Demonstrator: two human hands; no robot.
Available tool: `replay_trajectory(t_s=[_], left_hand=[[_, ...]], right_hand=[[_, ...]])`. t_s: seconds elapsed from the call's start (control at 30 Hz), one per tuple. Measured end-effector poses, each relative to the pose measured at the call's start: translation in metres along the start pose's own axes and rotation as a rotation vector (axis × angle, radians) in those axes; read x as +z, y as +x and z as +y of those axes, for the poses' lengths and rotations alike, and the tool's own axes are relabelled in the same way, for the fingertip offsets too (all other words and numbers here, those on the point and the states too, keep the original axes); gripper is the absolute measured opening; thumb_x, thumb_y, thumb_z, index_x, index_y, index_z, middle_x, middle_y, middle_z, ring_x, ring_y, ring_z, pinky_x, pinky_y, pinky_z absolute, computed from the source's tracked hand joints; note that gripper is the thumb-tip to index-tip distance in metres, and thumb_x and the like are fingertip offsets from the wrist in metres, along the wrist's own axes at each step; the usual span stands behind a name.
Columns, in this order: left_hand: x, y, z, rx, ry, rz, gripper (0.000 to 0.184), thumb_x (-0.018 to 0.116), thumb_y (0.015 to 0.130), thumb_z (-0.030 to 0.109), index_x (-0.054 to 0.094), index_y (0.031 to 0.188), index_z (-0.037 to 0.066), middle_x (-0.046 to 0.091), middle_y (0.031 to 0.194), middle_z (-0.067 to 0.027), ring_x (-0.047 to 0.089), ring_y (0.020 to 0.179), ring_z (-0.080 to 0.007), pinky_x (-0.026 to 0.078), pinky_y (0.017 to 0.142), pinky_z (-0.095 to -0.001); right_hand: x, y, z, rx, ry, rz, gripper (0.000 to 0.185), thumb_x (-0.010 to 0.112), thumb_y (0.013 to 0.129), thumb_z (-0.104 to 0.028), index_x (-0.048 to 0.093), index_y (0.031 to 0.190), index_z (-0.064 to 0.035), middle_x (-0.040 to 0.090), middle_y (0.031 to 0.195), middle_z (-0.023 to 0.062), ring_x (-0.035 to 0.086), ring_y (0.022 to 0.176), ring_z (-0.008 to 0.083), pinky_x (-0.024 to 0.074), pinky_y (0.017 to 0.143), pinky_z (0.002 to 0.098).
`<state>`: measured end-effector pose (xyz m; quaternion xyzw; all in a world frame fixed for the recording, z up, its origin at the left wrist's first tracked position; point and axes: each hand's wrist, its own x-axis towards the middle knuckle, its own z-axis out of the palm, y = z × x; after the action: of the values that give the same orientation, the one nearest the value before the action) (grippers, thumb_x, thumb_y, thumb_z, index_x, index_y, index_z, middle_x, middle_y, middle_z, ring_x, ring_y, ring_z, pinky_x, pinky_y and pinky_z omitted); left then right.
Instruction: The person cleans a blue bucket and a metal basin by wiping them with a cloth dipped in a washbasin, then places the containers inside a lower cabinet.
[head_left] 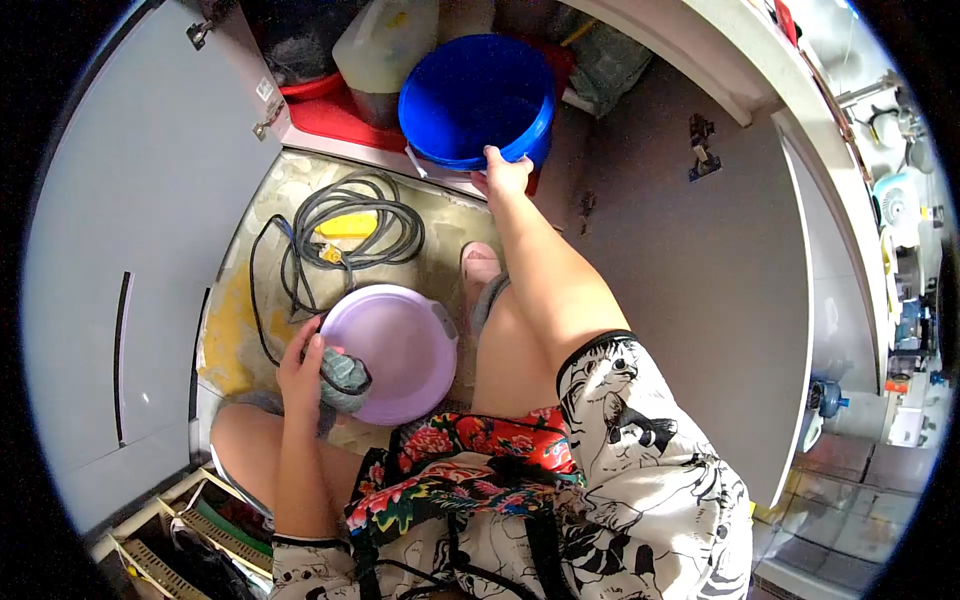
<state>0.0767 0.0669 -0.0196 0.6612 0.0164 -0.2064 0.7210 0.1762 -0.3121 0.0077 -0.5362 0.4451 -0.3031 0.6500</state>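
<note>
My right hand [508, 178] grips the near rim of a blue bucket [475, 110], thumb over the edge. The bucket stands tilted in the open cabinet, its mouth toward me, with its white handle [415, 162] hanging at the side. My left hand [300, 372] is closed around a crumpled grey-green cloth [345, 375] with a dark edge. That cloth is over the left side of a light purple basin [405, 350] on the floor. Part of the cloth is hidden by my fingers.
A coiled black cable [400, 240] with a yellow power strip [347, 225] lies on the floor beyond the basin. Open cabinet doors [150, 220] flank me on both sides. A plastic jug [385, 50] and a red mat [345, 118] are inside the cabinet. An organizer box [150, 560] sits behind left.
</note>
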Motion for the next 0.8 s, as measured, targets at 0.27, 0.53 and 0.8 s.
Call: replay_trajectory(t_s=[0.27,0.53,0.8], left_hand=[[0.008,-0.005,-0.012,-0.005,0.016,0.064,0.040,0.060,0.086,0.024,0.054,0.117,-0.001,0.065,0.080,-0.0074,0.061,0.076,-0.0134,0.047,0.072,-0.0247],[0.001,0.004,-0.021,0.056,0.016,0.063,0.037,0.059,0.087,0.023,0.054,0.117,0.002,0.065,0.083,-0.0073,0.060,0.072,-0.0137,0.047,0.069,-0.0244],[-0.005,-0.007,-0.019,0.012,0.020,-0.003,0.038,0.057,0.088,0.019,0.051,0.119,0.000,0.061,0.093,-0.0087,0.062,0.076,-0.0138,0.048,0.069,-0.0252]], right_hand=[[-0.028,0.031,-0.011,-0.094,0.279,0.009,0.028,0.060,0.080,-0.016,0.045,0.100,-0.0034,0.056,0.072,0.0123,0.057,0.049,0.0238,0.0548,0.045,0.0371],[-0.031,0.051,-0.006,0.283,0.462,0.012,0.045,0.053,0.087,-0.043,0.047,0.089,0.0013,0.053,0.070,0.0104,0.058,0.059,0.0234,0.0556,0.056,0.0395],[-0.029,0.043,0.006,0.207,0.246,-0.076,0.049,0.051,0.089,-0.037,0.043,0.118,0.0020,0.057,0.110,0.0128,0.059,0.091,0.0271,0.0475,0.084,0.0422]])
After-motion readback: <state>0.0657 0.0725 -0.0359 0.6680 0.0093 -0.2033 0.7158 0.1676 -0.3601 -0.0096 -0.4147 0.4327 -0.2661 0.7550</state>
